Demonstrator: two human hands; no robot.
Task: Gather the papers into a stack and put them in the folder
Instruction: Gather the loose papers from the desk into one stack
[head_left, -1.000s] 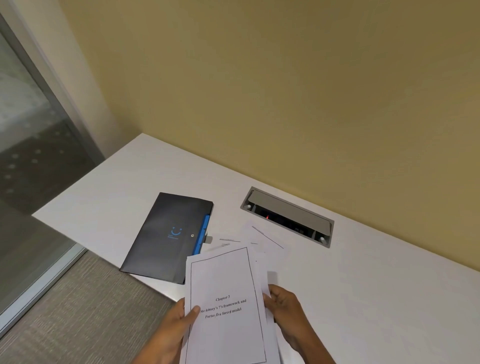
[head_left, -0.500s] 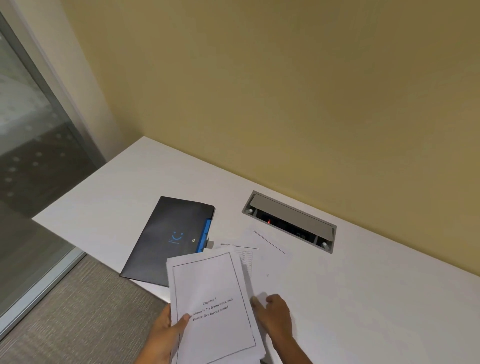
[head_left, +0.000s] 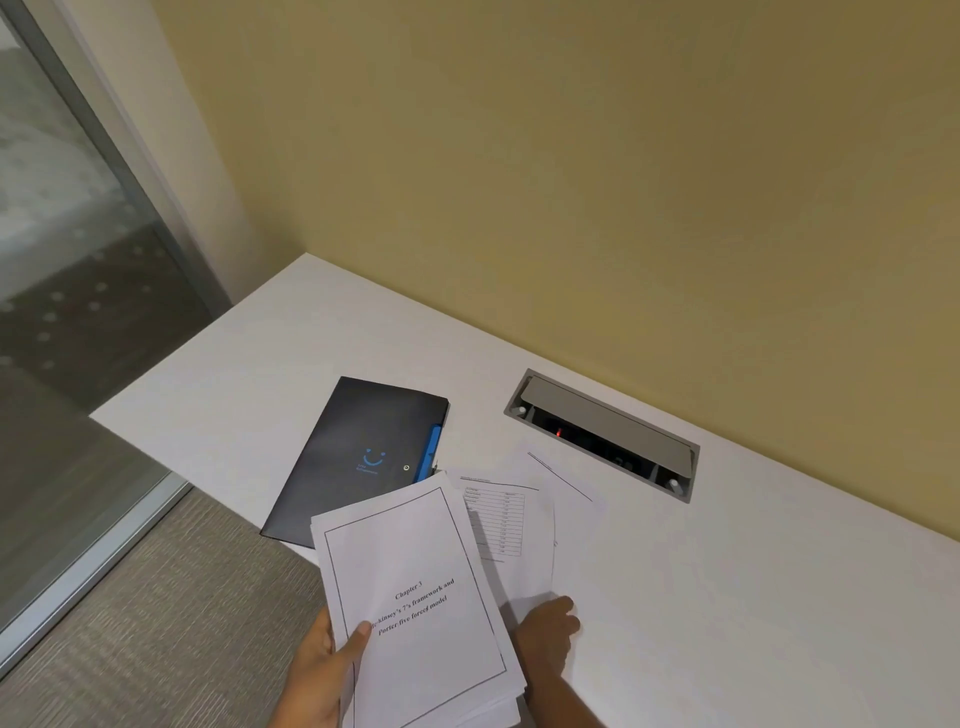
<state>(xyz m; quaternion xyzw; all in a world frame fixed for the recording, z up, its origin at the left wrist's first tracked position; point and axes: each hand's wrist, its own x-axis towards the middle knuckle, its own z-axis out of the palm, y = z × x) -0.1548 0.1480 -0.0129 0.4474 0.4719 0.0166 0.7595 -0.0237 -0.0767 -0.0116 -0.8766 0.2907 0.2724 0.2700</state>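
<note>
My left hand (head_left: 317, 670) grips a stack of white papers (head_left: 415, 597) by its lower left edge; the top sheet has a framed "Chapter 3" title. The stack is lifted and tilted over the table's near edge. My right hand (head_left: 548, 631) rests on the lower edge of a loose sheet with a printed table (head_left: 506, 525), fingers curled down on it. Another loose sheet (head_left: 571, 499) lies partly under that one, farther right. A closed dark folder (head_left: 358, 457) with a blue smiley mark and a blue tab lies flat to the left; the stack's top corner overlaps it.
The white table (head_left: 753, 597) runs along a yellow wall. A grey cable hatch (head_left: 602, 434) with its lid raised is set into the tabletop behind the loose sheets. A glass partition and carpet lie to the left, beyond the table's edge.
My right hand has let go of the stack and dropped onto the loose sheets on the table. The left hand has swung the stack leftward, uncovering the sheet with the printed table.
</note>
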